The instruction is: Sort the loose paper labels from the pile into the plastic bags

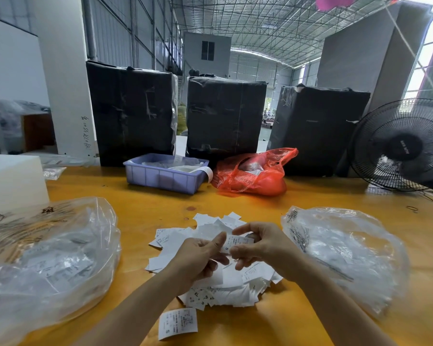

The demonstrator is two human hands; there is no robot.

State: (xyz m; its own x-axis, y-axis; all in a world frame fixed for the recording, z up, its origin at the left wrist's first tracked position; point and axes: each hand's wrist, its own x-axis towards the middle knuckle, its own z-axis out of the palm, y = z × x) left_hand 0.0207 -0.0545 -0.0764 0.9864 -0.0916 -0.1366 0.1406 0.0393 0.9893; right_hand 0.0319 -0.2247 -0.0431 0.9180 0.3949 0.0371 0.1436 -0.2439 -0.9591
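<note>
Reading size on small white paper label [236,242], pinched between left hand [200,255] and right hand [263,248], fingers of both curled onto it above loose white label pile [218,278] on orange wooden table [297,201]. "S" shows; best check print fully, then drop into matching bag, one label only.

Counts: two clear plastic bags, left bag [48,258], right bag [347,253]; one stray "S" label [177,323] nearer edge; one red bag [253,173]; one blue tray [164,178]; three black wrapped bales [225,116].

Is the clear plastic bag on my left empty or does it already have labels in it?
Not empty. White printed labels show through the clear plastic bag on the left, lying in a heap inside it.
</note>
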